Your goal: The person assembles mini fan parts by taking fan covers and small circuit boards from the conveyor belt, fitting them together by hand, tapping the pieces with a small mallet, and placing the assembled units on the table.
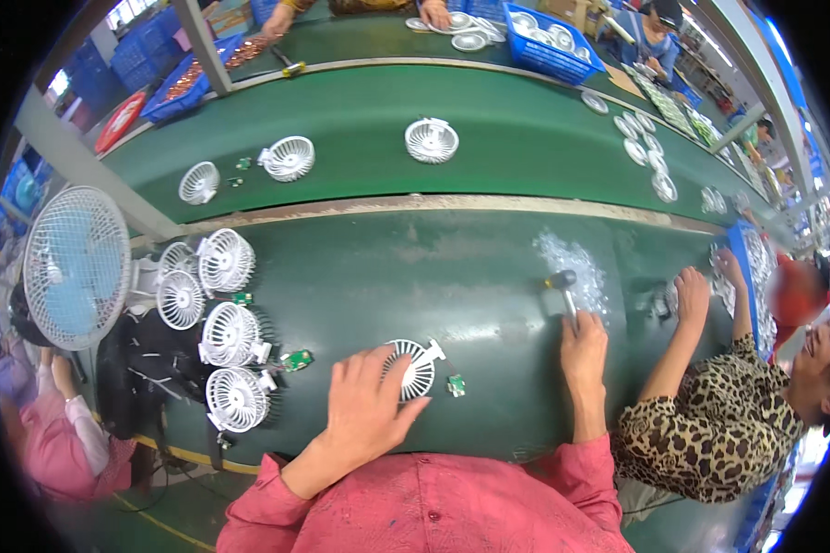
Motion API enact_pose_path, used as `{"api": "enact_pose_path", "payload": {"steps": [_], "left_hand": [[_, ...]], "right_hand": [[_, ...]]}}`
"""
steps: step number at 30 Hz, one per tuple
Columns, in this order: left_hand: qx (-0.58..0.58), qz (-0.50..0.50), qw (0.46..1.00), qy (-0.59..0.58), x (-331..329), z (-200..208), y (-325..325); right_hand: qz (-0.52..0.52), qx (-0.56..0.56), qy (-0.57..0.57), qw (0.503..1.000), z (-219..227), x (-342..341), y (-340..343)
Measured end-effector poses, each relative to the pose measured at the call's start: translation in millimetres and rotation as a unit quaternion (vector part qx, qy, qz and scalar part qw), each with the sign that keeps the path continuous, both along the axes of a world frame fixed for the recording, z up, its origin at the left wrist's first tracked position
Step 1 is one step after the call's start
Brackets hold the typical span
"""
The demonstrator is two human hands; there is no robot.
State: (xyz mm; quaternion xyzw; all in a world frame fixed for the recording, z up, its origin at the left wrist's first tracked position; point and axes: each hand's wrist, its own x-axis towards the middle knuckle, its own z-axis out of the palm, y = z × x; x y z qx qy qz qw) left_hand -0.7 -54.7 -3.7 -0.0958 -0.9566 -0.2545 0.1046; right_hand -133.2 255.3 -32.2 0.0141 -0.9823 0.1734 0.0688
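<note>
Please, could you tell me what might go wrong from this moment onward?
1. The left hand lies over part of the white fan housing, so it might be hit if the hammer in the right hand strikes there.
2. The green circuit board lies close beside that housing and could be knocked or damaged.
3. Many small pale pieces lie near the hammer; a sideways swing might scatter them.

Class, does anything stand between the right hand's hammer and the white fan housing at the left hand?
Nothing visible stands between the hammer and fan housing. The green circuit board, right of the housing, lies off that line.
</note>
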Motion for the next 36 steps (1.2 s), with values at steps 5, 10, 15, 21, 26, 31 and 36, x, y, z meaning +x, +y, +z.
{"api": "enact_pose_path", "payload": {"steps": [5, 10, 15, 21, 26, 31, 36], "left_hand": [[-0.058, 0.035, 0.997, -0.021, -7.3, -4.8, 7.8], [-0.021, 0.066, 0.997, -0.026, -11.6, -10.4, 3.9], [0.118, 0.024, 0.992, -0.022, -12.3, -8.7, -8.6], [0.192, -0.036, 0.981, -0.001, -9.1, 1.2, -6.8], [0.204, -0.053, 0.978, -0.004, -6.7, -0.7, -1.8], [0.206, -0.05, 0.977, -0.017, -8.6, -1.4, 3.2], [0.221, -0.044, 0.974, -0.025, -9.0, -7.3, 4.3]], "right_hand": [[0.007, 0.004, 0.022, 1.0, 3.3, -1.7, -9.1], [-0.009, -0.286, -0.071, 0.956, 34.3, 5.8, -43.1], [-0.02, -0.609, -0.367, 0.703, 55.3, 13.4, -84.5], [-0.013, -0.683, -0.503, 0.529, 28.9, 23.4, -109.5], [0.008, -0.704, -0.529, 0.474, 16.1, 31.9, -111.3], [0.0, -0.685, -0.533, 0.497, 9.8, 37.7, -109.7], [0.007, -0.708, -0.512, 0.487, 10.1, 40.1, -109.6]]}}
